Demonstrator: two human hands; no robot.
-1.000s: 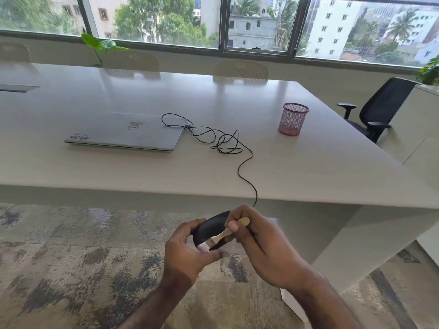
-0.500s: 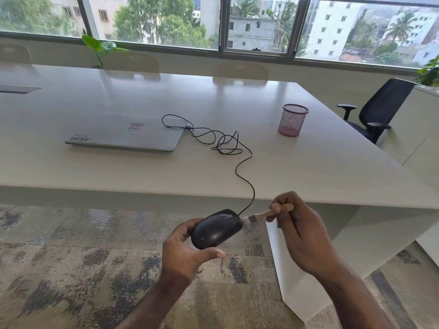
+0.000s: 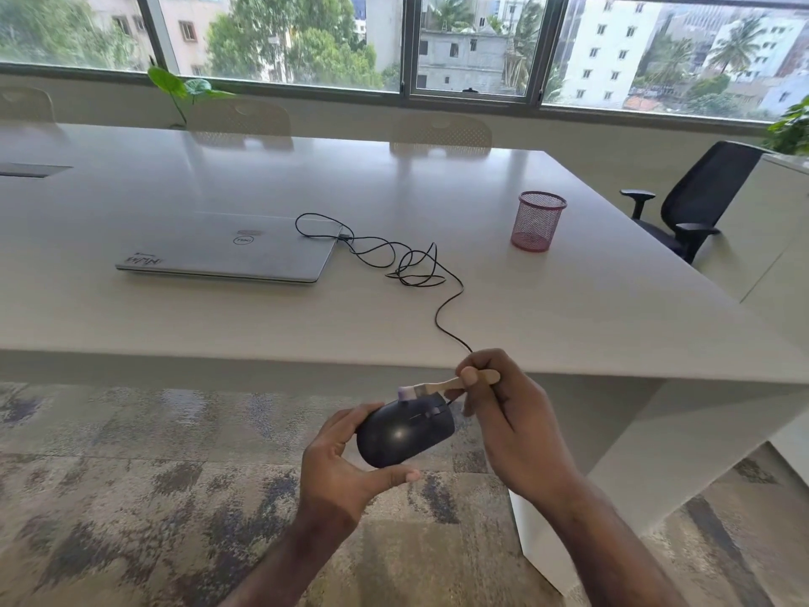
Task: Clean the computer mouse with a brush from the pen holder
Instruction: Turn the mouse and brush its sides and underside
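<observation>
Everything here is easiest to place from the black wired mouse [image 3: 405, 431], which is lifted off the desk and held out in front of its near edge, over the patterned carpet [image 3: 131, 497].

Far to the left of the mouse and further back, a closed silver Dell laptop [image 3: 223, 251] lies flat on the white table [image 3: 569, 308]. It looks parked there so the cable [image 3: 411, 265] can run from its right side, loop loosely on the tabletop, and drop over the edge to the mouse. That slack is probably what lets the mouse be raised this freely.

Just left of and under the mouse, the left hand [image 3: 346, 470] cradles it, fingers curled behind the body and thumb stretched along its underside. This tilts the button side up toward the wearer, a sensible pose for brushing.

Touching the mouse's upper front, near the scroll wheel, is the pale bristle tip of a small wooden-handled brush [image 3: 451, 384]. Right of the mouse, the right hand [image 3: 508, 422] pinches that handle between thumb and fingers, like a pen.

Well back and to the right of the mouse stands the pink mesh pen holder [image 3: 537, 221]; I cannot see anything in it.

Both hands work in open air, with the table edge just behind the brush handle and nothing crowding them.
</observation>
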